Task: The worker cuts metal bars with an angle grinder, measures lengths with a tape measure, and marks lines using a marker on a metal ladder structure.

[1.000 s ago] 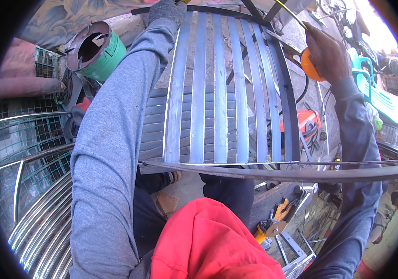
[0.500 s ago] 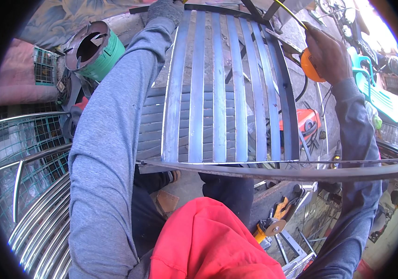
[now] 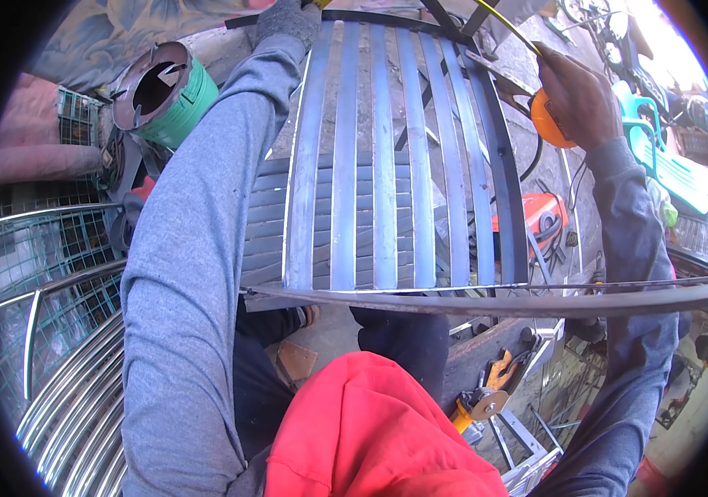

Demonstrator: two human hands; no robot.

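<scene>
In front of me lies a slatted metal frame (image 3: 383,166), its flat grey bars running away from me between dark edge bars. My left hand (image 3: 288,23), in a grey knit glove, is closed at the frame's far left corner, with a bit of yellow tape showing at its fingers. Bare and closed, my right hand (image 3: 577,95) grips an orange tape measure (image 3: 551,120) beyond the frame's right side. From it the yellow blade (image 3: 507,21) runs up and left, leaving the picture at the top edge. The fingertips of my left hand are partly cut off.
Across the near side runs a long dark metal bar (image 3: 453,303). Below it sits an angle grinder (image 3: 478,406) with a cutting disc. Shiny curved tubes (image 3: 81,406) stand at left, a green-sided bucket (image 3: 176,112) farther off. A red machine (image 3: 540,219) with cables lies right of the frame.
The view has shifted very slightly. Both hands keep their grip on the tape measure, with almost no movement against the frame.
</scene>
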